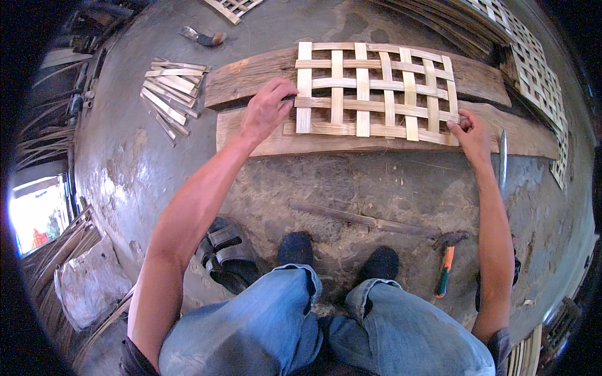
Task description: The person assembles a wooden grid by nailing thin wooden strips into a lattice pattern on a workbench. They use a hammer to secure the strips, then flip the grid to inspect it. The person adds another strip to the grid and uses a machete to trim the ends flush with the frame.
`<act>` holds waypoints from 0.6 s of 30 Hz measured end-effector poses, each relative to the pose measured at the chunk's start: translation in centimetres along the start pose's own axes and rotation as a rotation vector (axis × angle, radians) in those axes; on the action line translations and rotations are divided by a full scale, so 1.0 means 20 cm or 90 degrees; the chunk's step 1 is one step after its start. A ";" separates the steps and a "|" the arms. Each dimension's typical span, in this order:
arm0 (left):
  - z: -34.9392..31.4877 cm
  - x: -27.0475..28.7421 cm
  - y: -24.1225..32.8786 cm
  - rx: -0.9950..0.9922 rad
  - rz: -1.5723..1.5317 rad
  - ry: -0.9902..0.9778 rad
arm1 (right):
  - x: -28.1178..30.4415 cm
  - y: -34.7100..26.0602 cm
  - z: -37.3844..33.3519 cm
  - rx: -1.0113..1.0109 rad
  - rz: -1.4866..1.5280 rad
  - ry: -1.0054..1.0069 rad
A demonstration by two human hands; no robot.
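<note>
A woven lattice of pale flat bamboo strips (362, 84) lies across two rough wooden planks on the floor. My left hand (268, 113) is at its left edge, fingers closed around the end of a crosswise strip, though the fingertips are partly hidden. At the near right corner, my right hand (471, 135) pinches the lattice's edge between thumb and fingers. The far plank (248, 74) and the near plank (523, 135) show beyond the lattice on both sides. Close to my right wrist, a long metal blade (503, 156) rests against the near plank.
A hammer (446, 266) with an orange and green handle lies by a bamboo stick (342, 214). Loose strips (172, 91) and a dark-handled tool (204, 37) lie at the left. Sandals (231, 250) sit near my feet. More woven lattice (533, 81) stands at the far right.
</note>
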State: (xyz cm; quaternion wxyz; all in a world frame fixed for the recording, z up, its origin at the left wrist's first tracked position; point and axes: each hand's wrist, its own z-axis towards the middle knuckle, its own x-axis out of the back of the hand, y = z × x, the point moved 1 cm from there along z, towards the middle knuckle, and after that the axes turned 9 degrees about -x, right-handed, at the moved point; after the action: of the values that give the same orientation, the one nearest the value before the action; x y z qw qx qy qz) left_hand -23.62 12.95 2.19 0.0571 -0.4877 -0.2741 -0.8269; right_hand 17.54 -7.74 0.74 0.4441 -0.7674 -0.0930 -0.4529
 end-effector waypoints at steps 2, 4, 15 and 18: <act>-0.05 0.02 -0.01 -0.004 0.030 0.014 | 0.04 -0.01 -0.08 -0.014 0.018 0.063; -0.15 0.05 0.00 0.065 -0.008 0.014 | 0.07 0.05 -0.22 0.012 -0.028 0.079; -0.39 0.11 0.11 0.113 -0.079 -0.052 | 0.07 0.28 -0.96 0.250 -0.290 -0.312; -0.31 0.09 0.15 0.092 -0.095 -0.035 | 0.03 0.36 -0.99 0.266 -0.264 -0.264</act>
State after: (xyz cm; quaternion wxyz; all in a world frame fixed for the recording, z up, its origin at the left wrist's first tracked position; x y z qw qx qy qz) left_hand -28.19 7.62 2.53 0.0232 -0.4833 -0.3702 -0.7930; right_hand 9.62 -27.38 0.75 0.4619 -0.7003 -0.4257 -0.3391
